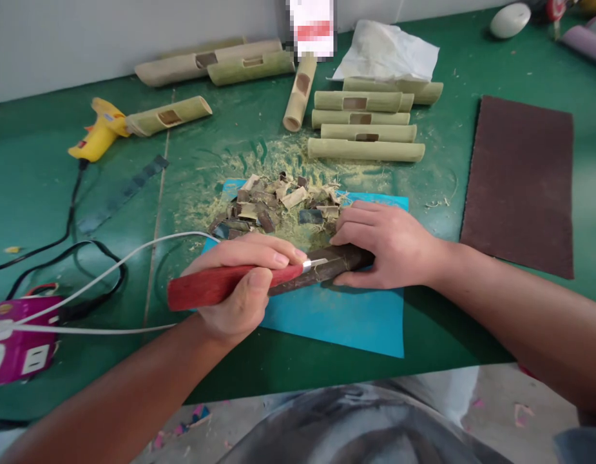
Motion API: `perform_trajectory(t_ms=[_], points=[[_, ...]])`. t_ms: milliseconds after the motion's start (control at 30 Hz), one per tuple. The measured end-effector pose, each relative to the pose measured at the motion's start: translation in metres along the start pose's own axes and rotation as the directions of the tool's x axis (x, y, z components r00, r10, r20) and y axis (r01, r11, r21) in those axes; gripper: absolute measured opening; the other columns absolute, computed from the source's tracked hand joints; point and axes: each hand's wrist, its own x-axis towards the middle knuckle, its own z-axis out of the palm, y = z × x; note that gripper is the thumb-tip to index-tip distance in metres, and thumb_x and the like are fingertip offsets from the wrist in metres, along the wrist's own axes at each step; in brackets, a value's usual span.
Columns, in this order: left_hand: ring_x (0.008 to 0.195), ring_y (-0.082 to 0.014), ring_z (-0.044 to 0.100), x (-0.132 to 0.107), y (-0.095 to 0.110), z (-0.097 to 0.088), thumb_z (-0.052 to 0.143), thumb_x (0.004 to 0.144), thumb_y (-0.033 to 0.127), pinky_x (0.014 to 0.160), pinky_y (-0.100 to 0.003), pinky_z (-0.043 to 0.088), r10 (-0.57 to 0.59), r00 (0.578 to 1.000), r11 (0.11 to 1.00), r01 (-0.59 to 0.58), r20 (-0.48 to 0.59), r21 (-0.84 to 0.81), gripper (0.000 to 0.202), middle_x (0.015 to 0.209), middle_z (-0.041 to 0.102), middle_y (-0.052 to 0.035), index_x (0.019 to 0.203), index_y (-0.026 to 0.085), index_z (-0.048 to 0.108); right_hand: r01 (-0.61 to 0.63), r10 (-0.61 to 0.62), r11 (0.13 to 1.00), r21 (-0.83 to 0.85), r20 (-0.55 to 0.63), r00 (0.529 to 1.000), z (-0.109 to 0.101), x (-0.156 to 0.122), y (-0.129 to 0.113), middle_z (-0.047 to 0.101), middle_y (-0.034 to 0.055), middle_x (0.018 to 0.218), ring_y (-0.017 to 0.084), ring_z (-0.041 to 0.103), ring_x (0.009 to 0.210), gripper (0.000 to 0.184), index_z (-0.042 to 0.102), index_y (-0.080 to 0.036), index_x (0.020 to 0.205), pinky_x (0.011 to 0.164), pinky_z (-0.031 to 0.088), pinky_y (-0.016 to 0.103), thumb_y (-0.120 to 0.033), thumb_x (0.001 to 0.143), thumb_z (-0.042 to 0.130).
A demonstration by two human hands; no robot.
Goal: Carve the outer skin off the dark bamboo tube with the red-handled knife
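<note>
My left hand [244,270] is closed round the red handle of a carving knife [215,287]. Its short metal blade points right and lies along the top of a dark brown piece [317,274] that looks like a bamboo tube. Fingers and thumb of my right hand [384,241] clasp that piece's right end. The piece lies over a blue sheet [346,322]; my left hand hides its left end. Just beyond both hands is a heap of small curled scraps [278,203], brown and tan, amid pale dust.
Several pale bamboo tubes [365,149] with cut windows lie at the back. A yellow glue gun [102,129] sits left, touching another tube [172,117]. White and black cords run from a purple power strip [41,341]. Brown sandpaper [520,187] lies right, white tissue [384,51] behind.
</note>
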Motion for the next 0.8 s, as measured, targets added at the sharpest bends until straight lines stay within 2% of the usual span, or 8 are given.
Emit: perform_trajectory(t_ms=[200,367,567,800], points=[[0.065,-0.0153,0.076,0.000,-0.007,0.006,0.066,0.098,0.052,0.057,-0.029,0.064,0.018,0.998,1.000,-0.019,-0.060,-0.019,0.030,0.079,0.077,0.0004,0.086,0.025,0.071,-0.005,0.005,1.000,-0.002,-0.009,1.000,0.000,0.001,0.000,0.065,0.0064,0.088,0.020,0.053,0.080,0.032,0.065,-0.018,0.088,0.068,0.035,0.032,-0.049,0.088,0.072],[0.068,-0.0152,0.078,0.003,-0.005,0.009,0.072,0.096,0.040,0.060,-0.027,0.065,0.036,0.987,0.996,-0.049,-0.155,-0.080,0.020,0.081,0.079,0.0005,0.086,0.022,0.075,-0.004,0.004,1.000,0.009,-0.007,1.000,-0.002,0.001,-0.001,0.066,0.0065,0.089,0.020,0.054,0.081,0.032,0.065,-0.017,0.088,0.069,0.036,0.032,-0.048,0.089,0.073],[0.081,-0.0167,0.080,-0.001,-0.001,0.000,0.069,0.099,0.039,0.071,-0.030,0.067,-0.016,0.999,0.997,0.019,0.042,-0.070,0.018,0.097,0.083,-0.0027,0.099,0.023,0.077,0.014,-0.014,1.000,0.011,-0.011,1.000,-0.001,0.001,0.001,0.065,0.0059,0.086,0.019,0.053,0.079,0.033,0.065,-0.017,0.088,0.069,0.037,0.031,-0.049,0.089,0.072],[0.086,-0.0161,0.080,0.000,-0.002,0.000,0.073,0.097,0.037,0.076,-0.029,0.068,-0.006,0.994,1.000,0.008,0.105,-0.023,0.013,0.099,0.082,-0.0021,0.102,0.025,0.077,0.011,-0.011,1.000,0.014,-0.021,1.000,0.000,0.001,0.000,0.064,0.0053,0.085,0.019,0.053,0.078,0.033,0.066,-0.017,0.088,0.067,0.037,0.031,-0.049,0.089,0.072]])
